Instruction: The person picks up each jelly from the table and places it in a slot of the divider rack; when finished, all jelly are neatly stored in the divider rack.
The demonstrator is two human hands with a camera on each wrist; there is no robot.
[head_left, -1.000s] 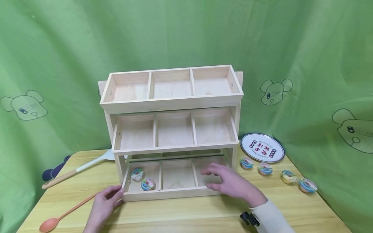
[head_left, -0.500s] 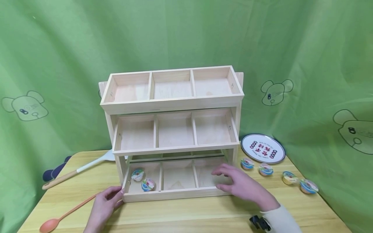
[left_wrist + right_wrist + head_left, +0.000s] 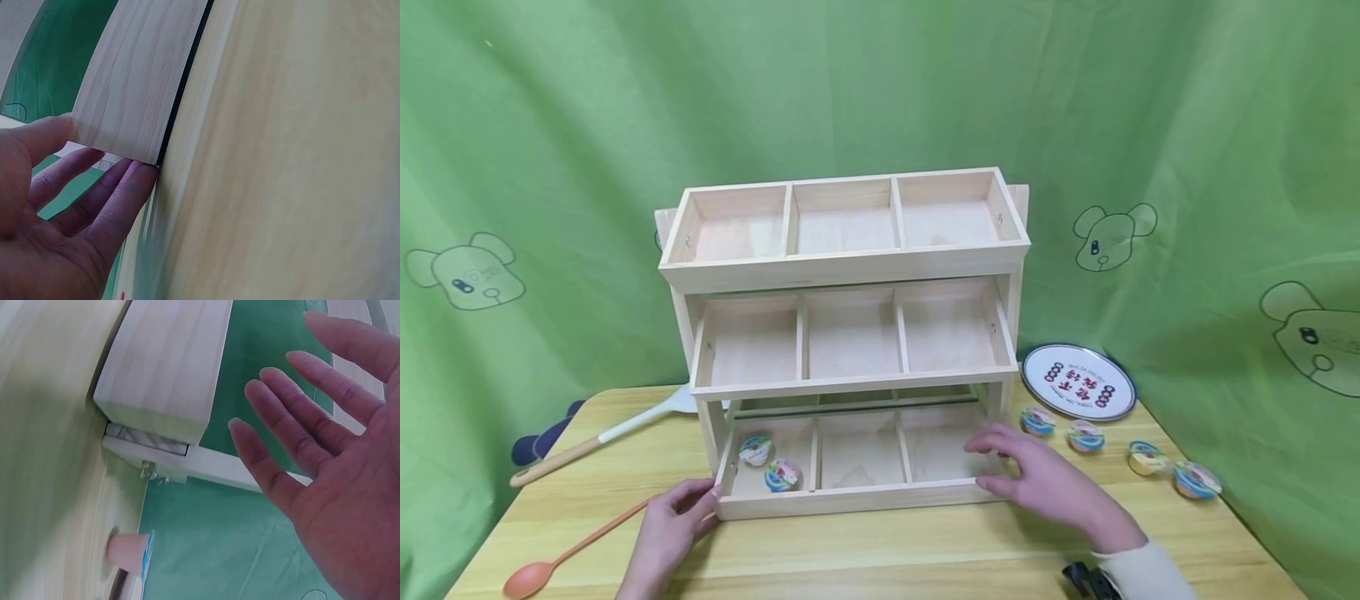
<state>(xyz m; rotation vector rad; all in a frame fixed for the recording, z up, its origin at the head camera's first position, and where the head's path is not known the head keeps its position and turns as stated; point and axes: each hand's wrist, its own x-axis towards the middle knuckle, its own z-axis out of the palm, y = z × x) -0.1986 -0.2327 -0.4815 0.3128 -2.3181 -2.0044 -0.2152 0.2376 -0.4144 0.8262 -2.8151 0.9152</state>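
In the head view, my left hand [image 3: 664, 535] touches the left front corner of the bottom wooden drawer [image 3: 865, 500]. The left wrist view shows the left hand's fingers [image 3: 122, 212] nearly straight, their tips against the drawer's end [image 3: 134, 81]. My right hand [image 3: 1052, 483] hovers by the drawer's right front corner, fingers spread and nothing held. In the right wrist view, a gap separates this hand from the wood. Inside the drawer's left compartment lie two small jelly cups, one white [image 3: 756, 450] and one blue and pink [image 3: 782, 475].
Above stand a middle drawer [image 3: 853, 385] and a top drawer [image 3: 842, 268]. Several jelly cups [image 3: 1086, 436] line the table's right side before a white plate [image 3: 1078, 382]. On the left lie an orange spoon [image 3: 529, 578] and a white spatula with a wooden handle [image 3: 561, 462].
My right hand has moved rightward, from over the drawer's right compartment to its right front corner. The left hand and the jelly cups stay where they were.
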